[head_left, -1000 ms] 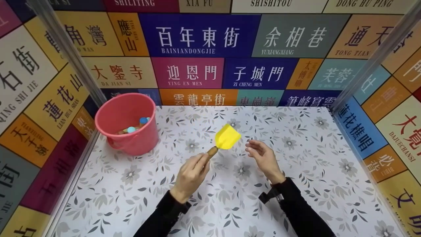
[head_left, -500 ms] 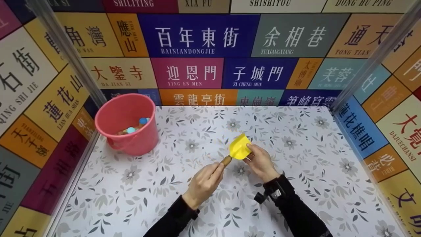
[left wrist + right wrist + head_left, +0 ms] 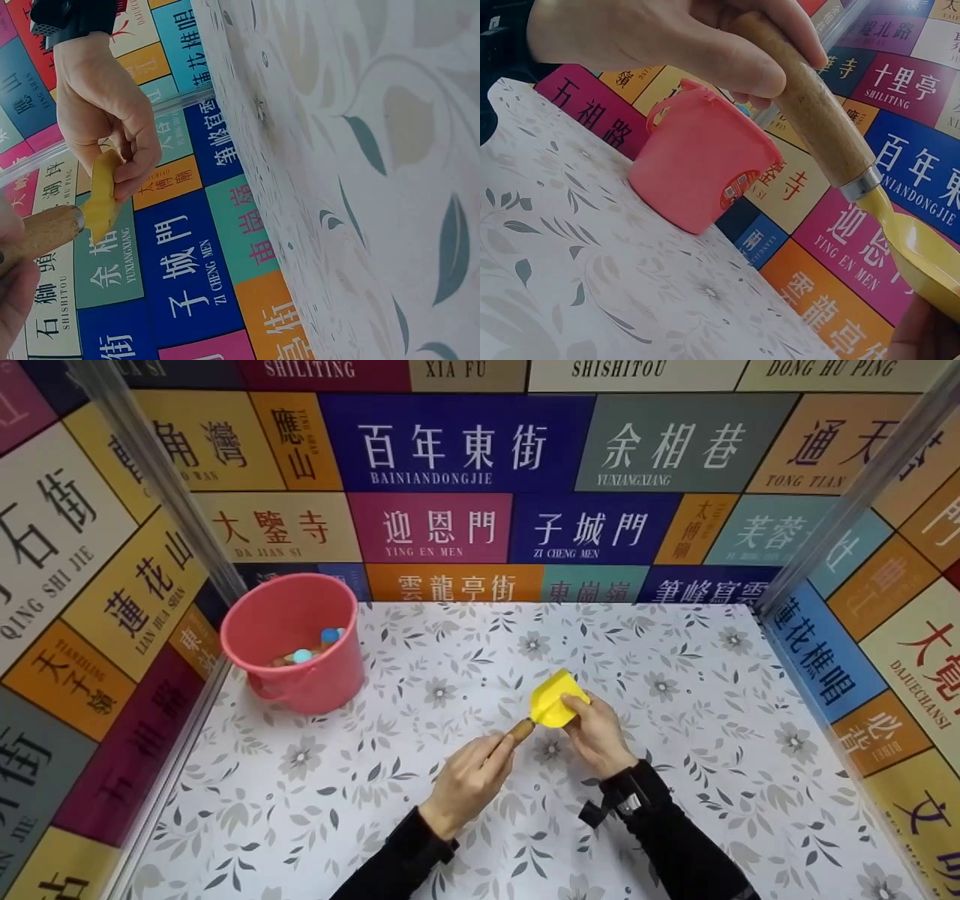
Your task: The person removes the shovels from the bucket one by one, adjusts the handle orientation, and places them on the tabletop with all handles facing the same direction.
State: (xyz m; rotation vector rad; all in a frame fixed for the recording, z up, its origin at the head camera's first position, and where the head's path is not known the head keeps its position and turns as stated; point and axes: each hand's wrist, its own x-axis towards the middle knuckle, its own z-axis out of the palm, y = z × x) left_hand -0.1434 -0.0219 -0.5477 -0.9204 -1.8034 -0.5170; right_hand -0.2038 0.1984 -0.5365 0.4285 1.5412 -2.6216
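A toy shovel with a yellow scoop (image 3: 552,701) and a brown wooden handle (image 3: 810,105) is held above the table between both hands. My left hand (image 3: 469,780) grips the handle, its fingers curled round the wood. At the scoop's far edge my right hand (image 3: 600,735) pinches the yellow blade, thumb on the upper face. In the left wrist view the right hand (image 3: 109,101) holds the scoop side-on. A metal collar (image 3: 861,184) joins handle and scoop in the right wrist view.
A pink bucket (image 3: 330,682) stands at the back left of the flower-patterned table (image 3: 420,855). Inside lie a blue piece (image 3: 330,635), a light blue piece (image 3: 302,655) and brownish things too small to tell. Sign-printed panels (image 3: 457,442) enclose the back and both sides.
The left hand has carried the shovel to the right. The right hand, free one second ago, now pinches the scoop's edge. The bucket stays in place.
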